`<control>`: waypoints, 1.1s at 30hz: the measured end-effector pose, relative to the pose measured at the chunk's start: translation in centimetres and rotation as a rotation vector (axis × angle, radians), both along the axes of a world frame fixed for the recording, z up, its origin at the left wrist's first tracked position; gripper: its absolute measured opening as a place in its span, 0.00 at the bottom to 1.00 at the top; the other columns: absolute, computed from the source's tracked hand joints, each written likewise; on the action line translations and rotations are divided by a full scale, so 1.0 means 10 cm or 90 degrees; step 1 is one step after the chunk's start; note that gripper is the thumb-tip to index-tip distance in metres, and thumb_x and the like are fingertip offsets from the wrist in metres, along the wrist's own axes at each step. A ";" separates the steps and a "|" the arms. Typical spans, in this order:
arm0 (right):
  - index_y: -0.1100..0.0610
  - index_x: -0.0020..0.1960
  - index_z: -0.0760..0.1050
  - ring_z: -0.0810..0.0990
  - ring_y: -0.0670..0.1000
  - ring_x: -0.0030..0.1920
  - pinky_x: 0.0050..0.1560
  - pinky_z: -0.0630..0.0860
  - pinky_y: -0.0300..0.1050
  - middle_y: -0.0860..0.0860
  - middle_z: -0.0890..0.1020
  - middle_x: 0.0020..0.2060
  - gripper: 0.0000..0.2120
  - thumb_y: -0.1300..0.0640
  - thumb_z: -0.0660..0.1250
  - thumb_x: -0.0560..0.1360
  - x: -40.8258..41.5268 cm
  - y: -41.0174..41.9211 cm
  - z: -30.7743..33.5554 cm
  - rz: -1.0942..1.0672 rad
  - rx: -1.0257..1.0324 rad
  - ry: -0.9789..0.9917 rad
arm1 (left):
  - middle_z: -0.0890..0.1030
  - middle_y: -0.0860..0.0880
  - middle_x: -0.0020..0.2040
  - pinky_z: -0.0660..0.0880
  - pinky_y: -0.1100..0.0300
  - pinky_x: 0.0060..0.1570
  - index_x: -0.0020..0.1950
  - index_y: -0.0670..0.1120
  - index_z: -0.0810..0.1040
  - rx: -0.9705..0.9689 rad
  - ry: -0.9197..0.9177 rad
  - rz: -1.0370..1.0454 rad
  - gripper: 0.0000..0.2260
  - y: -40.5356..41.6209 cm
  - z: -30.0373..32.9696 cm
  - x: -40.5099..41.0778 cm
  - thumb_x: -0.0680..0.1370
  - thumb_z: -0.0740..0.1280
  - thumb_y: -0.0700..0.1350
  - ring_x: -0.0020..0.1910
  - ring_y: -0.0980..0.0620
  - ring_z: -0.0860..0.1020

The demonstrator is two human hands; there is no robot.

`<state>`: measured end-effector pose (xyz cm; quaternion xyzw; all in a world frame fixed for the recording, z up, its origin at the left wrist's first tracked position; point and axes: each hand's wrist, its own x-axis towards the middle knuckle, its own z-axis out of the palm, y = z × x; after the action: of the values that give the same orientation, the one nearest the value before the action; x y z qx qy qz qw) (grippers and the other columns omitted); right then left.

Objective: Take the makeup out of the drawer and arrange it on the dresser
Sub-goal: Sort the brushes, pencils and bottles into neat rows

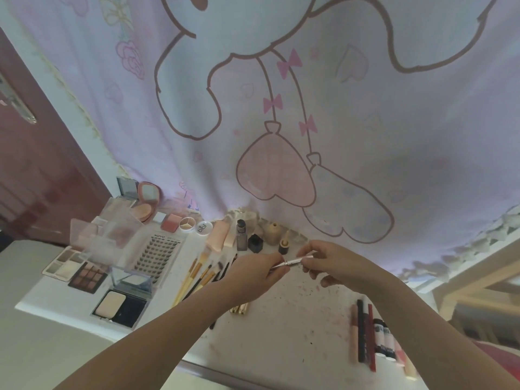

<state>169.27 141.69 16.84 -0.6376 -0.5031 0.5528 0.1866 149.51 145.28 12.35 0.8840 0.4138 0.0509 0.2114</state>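
Both hands hold one slim silver makeup pen (294,261) above the white dresser top (289,327). My left hand (253,273) pinches its near end and my right hand (327,261) pinches its far end. Under the left hand lies a row of makeup brushes (201,273) with yellow handles. Bottles and tubes (254,235) stand along the back edge. On the left lie eyeshadow palettes (87,275), a powder compact (119,308) and a false-lash card (159,253). Lip pencils and small tubes (371,333) lie at the right. The drawer is out of view.
A pink cartoon curtain (281,108) hangs right behind the dresser. A dark red door (36,164) stands at the left. Clear plastic lids (109,229) lean over the palettes. Gold lipstick tubes (239,308) lie below my left wrist. The dresser top is speckled with stains.
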 end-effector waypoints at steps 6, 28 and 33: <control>0.56 0.46 0.78 0.72 0.43 0.27 0.27 0.69 0.34 0.50 0.78 0.32 0.15 0.47 0.59 0.80 -0.03 -0.01 0.01 -0.018 -0.035 -0.004 | 0.70 0.54 0.31 0.64 0.63 0.29 0.48 0.55 0.69 0.011 0.009 -0.005 0.09 0.02 0.01 -0.01 0.81 0.54 0.57 0.30 0.56 0.70; 0.56 0.48 0.76 0.78 0.44 0.37 0.36 0.73 0.36 0.49 0.83 0.39 0.05 0.56 0.63 0.78 0.29 -0.07 -0.05 -0.029 -0.031 -0.044 | 0.74 0.55 0.33 0.65 0.63 0.31 0.49 0.54 0.69 -0.034 0.029 0.027 0.12 0.06 -0.27 -0.30 0.80 0.52 0.59 0.32 0.57 0.72; 0.59 0.55 0.73 0.80 0.50 0.42 0.37 0.75 0.41 0.54 0.83 0.44 0.06 0.63 0.62 0.78 0.50 -0.22 -0.18 -0.219 -0.079 0.079 | 0.74 0.52 0.37 0.70 0.57 0.38 0.51 0.52 0.68 -0.273 -0.072 0.200 0.07 0.06 -0.54 -0.50 0.82 0.53 0.52 0.36 0.52 0.73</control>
<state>174.26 139.44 15.07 -0.6893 -0.3388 0.5810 0.2692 144.47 145.90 6.98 0.7397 0.5351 0.0435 0.4058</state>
